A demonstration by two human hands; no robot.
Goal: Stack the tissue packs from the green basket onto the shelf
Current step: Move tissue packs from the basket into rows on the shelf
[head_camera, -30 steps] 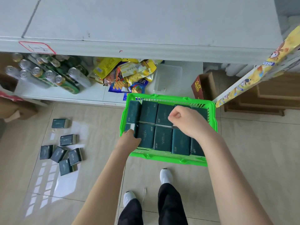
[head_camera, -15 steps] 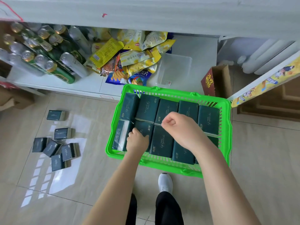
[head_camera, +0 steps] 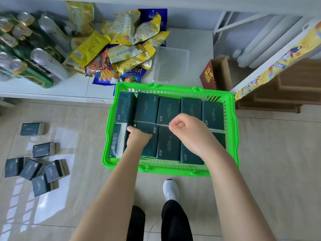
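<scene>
Inside the green basket: dark green tissue packs in two rows, on the floor before the shelf.
Left hand: fingers curled round a near-row pack.
Right hand: fisted over the middle packs; cannot tell if it holds anything.
Floor, left: six loose packs.
Shelf: snack bags, cans.

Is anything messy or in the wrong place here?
Six tissue packs lie scattered at odd angles on the floor, left of the green basket. Its front-left pack stands tipped on edge while the rest lie flat. The snack bags on the shelf are a jumbled heap.
</scene>
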